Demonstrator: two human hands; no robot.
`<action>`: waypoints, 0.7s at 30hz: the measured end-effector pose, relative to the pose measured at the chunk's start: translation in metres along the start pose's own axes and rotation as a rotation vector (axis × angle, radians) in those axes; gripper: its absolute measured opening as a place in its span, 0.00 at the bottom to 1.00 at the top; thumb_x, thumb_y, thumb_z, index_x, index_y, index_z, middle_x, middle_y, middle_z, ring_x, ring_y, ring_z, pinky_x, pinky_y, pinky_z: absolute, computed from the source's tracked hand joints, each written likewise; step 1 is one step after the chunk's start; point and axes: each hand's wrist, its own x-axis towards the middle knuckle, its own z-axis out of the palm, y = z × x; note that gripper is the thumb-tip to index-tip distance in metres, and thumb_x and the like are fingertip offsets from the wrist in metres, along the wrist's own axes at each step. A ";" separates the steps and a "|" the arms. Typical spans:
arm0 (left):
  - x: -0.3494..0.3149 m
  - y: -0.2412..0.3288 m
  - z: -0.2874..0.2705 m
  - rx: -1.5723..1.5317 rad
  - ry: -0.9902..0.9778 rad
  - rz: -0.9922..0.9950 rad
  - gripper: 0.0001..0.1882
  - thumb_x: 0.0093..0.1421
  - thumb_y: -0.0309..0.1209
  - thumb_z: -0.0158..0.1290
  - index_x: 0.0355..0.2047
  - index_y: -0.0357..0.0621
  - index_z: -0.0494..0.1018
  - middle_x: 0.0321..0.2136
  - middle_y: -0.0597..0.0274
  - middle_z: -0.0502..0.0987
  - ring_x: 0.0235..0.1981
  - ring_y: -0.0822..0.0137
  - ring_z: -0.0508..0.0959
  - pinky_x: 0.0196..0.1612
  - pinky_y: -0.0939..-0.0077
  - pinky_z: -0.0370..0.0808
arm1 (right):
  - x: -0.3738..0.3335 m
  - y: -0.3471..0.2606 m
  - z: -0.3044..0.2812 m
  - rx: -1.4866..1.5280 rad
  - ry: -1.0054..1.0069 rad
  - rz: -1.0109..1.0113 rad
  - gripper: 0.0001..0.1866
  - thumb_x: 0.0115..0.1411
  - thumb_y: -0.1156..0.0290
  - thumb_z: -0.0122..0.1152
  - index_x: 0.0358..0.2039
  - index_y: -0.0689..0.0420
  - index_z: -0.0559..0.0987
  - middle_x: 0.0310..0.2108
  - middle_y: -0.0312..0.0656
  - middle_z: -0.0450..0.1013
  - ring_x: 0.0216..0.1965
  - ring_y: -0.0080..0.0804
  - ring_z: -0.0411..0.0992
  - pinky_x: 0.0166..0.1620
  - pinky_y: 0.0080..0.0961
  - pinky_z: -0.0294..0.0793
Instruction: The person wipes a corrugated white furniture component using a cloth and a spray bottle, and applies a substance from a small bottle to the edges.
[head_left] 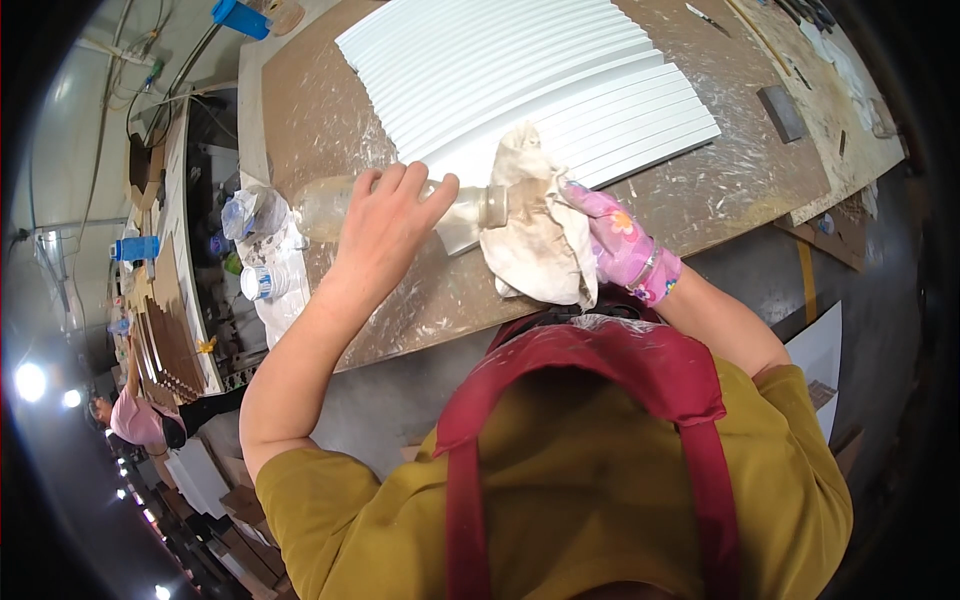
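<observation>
My bare left hand (390,225) is closed around a cloudy clear bottle (325,207), which lies tipped sideways with its neck to the right. The bottle's mouth meets a stained off-white cloth (535,235). In a pink flowered glove, my right hand (622,240) grips that cloth from its right side; the fingertips are partly hidden behind the folds. Just beyond both hands, white ribbed strips (500,70) lie side by side on the brown, paint-flecked worktable (390,325).
A white plastic container (262,282) and a crumpled clear plastic piece (250,213) sit at the table's left edge. Far right lies a dark grey block (781,113), with a knife (707,18) farther back. Another person (140,415) stands at the far left.
</observation>
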 end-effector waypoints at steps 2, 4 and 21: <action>-0.007 -0.003 0.005 -0.020 -0.012 -0.005 0.35 0.41 0.30 0.66 0.51 0.55 0.67 0.42 0.59 0.70 0.46 0.60 0.72 0.50 0.59 0.67 | 0.006 0.003 0.003 0.017 0.004 0.035 0.25 0.68 0.62 0.44 0.61 0.62 0.61 0.55 0.53 0.68 0.55 0.46 0.70 0.58 0.44 0.70; -0.013 -0.009 0.011 -0.164 0.038 -0.060 0.35 0.40 0.30 0.66 0.52 0.54 0.69 0.43 0.57 0.71 0.47 0.58 0.73 0.51 0.60 0.68 | 0.015 0.007 -0.003 0.215 -0.071 0.137 0.26 0.68 0.60 0.42 0.61 0.63 0.60 0.57 0.56 0.66 0.56 0.50 0.68 0.60 0.48 0.66; -0.003 -0.211 0.099 -0.666 0.816 -0.806 0.34 0.51 0.35 0.65 0.54 0.33 0.64 0.47 0.50 0.74 0.47 0.61 0.75 0.51 0.68 0.70 | -0.036 -0.058 -0.037 0.134 -0.001 -0.336 0.34 0.64 0.55 0.45 0.63 0.63 0.56 0.60 0.57 0.61 0.59 0.49 0.65 0.62 0.44 0.66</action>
